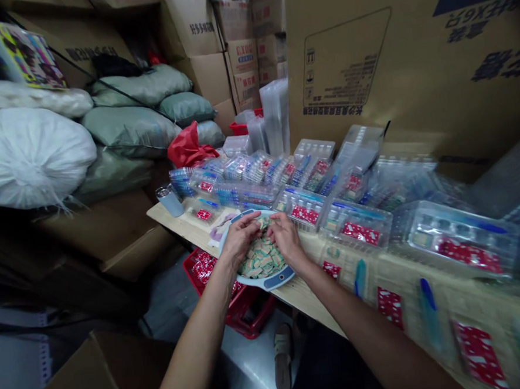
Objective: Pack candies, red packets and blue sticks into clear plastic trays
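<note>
A pale blue basin (272,280) full of small green and beige flat pieces (260,256) rests at the table's front edge. Over its left side is my left hand (244,235), its fingers bent inward above the pieces. My right hand (284,235) is over the right side, fingertips pinched together close to the left hand's. What the fingertips hold, if anything, is too small to make out. Right of the basin, clear plastic trays carry red patterned packets (389,307) and blue pens (359,277).
Stacked clear packs (305,206) line the back of the table (310,297). A light blue cup (169,201) stands at its left end. A red crate (241,313) is below. Sacks (130,129) and cartons (204,74) fill the left; a large carton (402,62) rises behind.
</note>
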